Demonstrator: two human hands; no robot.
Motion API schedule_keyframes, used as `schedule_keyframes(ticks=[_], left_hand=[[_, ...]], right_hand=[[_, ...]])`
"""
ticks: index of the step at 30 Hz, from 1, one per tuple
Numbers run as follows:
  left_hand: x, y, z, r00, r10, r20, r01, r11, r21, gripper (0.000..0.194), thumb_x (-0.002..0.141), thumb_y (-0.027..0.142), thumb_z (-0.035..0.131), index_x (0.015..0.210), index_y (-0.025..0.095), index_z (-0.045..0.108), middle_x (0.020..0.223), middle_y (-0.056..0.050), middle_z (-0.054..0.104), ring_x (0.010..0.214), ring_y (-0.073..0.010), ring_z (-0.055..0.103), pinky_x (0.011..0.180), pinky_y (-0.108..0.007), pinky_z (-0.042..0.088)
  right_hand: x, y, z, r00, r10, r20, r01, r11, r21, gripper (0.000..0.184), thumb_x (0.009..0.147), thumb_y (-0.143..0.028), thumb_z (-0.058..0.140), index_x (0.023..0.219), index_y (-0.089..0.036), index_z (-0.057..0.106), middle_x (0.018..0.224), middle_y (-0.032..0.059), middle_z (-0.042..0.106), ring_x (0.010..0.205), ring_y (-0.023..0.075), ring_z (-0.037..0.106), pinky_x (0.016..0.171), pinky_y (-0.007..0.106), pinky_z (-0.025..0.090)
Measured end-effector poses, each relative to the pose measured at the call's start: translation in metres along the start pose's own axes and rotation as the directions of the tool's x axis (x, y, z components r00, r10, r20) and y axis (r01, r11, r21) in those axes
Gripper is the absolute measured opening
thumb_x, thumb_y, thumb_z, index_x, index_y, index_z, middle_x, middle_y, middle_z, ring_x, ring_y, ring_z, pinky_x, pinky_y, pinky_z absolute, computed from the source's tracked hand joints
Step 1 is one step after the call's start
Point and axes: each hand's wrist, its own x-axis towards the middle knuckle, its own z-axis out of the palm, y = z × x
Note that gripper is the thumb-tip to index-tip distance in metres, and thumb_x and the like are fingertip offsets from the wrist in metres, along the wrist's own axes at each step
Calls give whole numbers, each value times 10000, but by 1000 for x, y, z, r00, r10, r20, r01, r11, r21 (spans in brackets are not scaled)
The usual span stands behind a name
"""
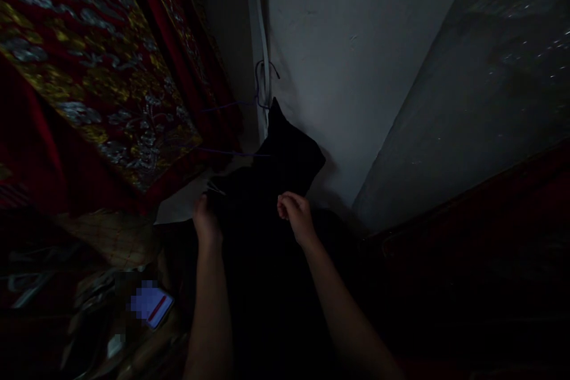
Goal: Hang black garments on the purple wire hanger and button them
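Observation:
A dark black cloth [285, 157] stretches in front of me, its pointed top reaching up towards the white wall. At its left edge, my left hand [207, 219] is closed, thumb side up, with the fingers curled round the edge. Just above it a thin, pale, two-pronged thing [217, 189] lies against the black; I cannot make out what it is. My right hand [294, 214] is over the cloth with its fingers folded into a pinch, and whatever they hold is too small or dark to name. A purple cord [240, 153] runs leftward from the cloth.
Red fabric with gold and silver embroidery [133, 71] hangs at the left. A thin pipe [262, 29] with a cord tied round it runs down the wall [356, 53]. Clear plastic sheeting [467, 71] covers the right. A lit phone [158, 309] lies at lower left.

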Motion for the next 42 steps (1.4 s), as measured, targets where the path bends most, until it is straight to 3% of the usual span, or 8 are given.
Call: schedule_keyframes(ticks=[4, 8, 14, 17, 22, 27, 35, 42], left_hand=[[-33, 5, 26, 992, -40, 118, 38, 999, 21, 246, 739, 423, 718, 812, 223, 594, 795, 9, 647, 779, -162, 637, 760, -286, 503], [-61, 28, 51, 905, 70, 420, -172, 963, 209, 232, 880, 469, 609, 883, 239, 629, 941, -34, 667, 930, -205, 651, 868, -332, 528], [-64, 35, 51, 777, 236, 583, -479, 823, 306, 269, 925, 473, 596, 1035, 245, 687, 1296, -99, 597, 1289, -259, 525, 1140, -412, 379], [-54, 20, 35, 659, -39, 751, -356, 863, 357, 403, 967, 535, 483, 1166, 246, 679, 1266, -91, 666, 1240, -266, 583, 1086, -409, 445], [-40, -8, 9, 377, -463, 802, -320, 748, 582, 271, 853, 476, 654, 821, 225, 754, 809, -33, 754, 831, -284, 701, 759, -375, 570], [-4, 12, -4, 518, -368, 772, -364, 722, 588, 267, 865, 478, 635, 973, 277, 773, 990, -41, 789, 916, -299, 713, 844, -402, 548], [65, 71, -16, 658, -252, 710, -633, 326, 702, 317, 891, 430, 487, 675, 250, 635, 660, -51, 682, 605, -229, 621, 644, -333, 476], [61, 103, 47, 508, 203, 837, -841, 326, 431, 146, 893, 285, 492, 928, 200, 605, 1160, -111, 661, 1099, -253, 617, 1004, -411, 469]], right_hand=[[-4, -4, -8, 991, -134, -23, 126, 971, -203, 258, 810, -475, 662, 862, -224, 643, 859, 47, 687, 831, 204, 656, 773, 313, 519], [-18, -15, 10, 949, -193, 250, 252, 940, -229, 504, 777, -413, 747, 1234, -267, 594, 1246, 65, 659, 1172, 245, 618, 1027, 367, 474], [-16, -37, 14, 918, -110, 380, 209, 950, -230, 181, 836, -319, 543, 885, -215, 682, 836, 20, 688, 832, 226, 661, 773, 329, 524], [5, -56, -5, 883, -73, 465, 225, 932, -283, 136, 740, -274, 540, 643, -202, 603, 603, -13, 581, 600, 181, 573, 590, 281, 457], [69, -83, -22, 845, -436, 309, 512, 825, -239, 305, 652, -160, 484, 858, -200, 706, 901, 24, 727, 924, 204, 657, 879, 299, 478], [120, -71, -29, 974, -211, 75, 222, 861, -458, 226, 820, -346, 516, 697, -190, 623, 663, 13, 627, 721, 197, 607, 676, 288, 455], [116, -94, -62, 933, -326, 151, 338, 655, -676, 383, 767, -430, 631, 492, -207, 483, 475, -31, 437, 498, 124, 442, 488, 255, 256], [95, -106, -51, 955, -212, 208, 295, 751, -590, 394, 791, -444, 607, 512, -210, 457, 487, -34, 427, 480, 112, 425, 470, 250, 281]])
